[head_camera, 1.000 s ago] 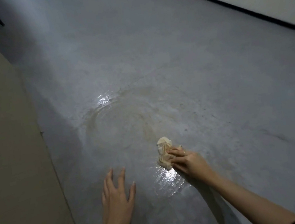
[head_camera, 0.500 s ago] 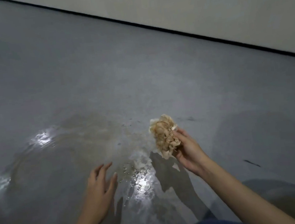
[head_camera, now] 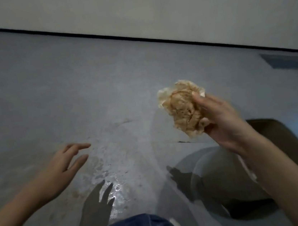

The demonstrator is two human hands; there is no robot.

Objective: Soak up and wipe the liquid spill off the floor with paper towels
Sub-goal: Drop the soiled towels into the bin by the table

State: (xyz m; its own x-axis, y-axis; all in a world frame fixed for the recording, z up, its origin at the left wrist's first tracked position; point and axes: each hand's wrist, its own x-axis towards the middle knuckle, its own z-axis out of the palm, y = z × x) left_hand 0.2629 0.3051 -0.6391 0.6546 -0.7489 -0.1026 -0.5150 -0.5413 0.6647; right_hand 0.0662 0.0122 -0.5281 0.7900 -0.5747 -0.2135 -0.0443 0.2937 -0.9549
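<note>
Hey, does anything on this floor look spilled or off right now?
Yes. A wet, glistening liquid spill covers the floor between the hands, and the paper towel wad in the right hand looks soaked brown.

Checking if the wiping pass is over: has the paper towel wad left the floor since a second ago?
Yes. The right hand has lifted the paper towel wad off the wet patch; it is held above the floor.

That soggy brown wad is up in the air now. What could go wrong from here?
The soaked paper towel wad, held in the right hand, may drip onto drier floor. The wet patch beside the open left hand still glistens, so a saturated wad may only smear it, and a hand could slip.
</note>
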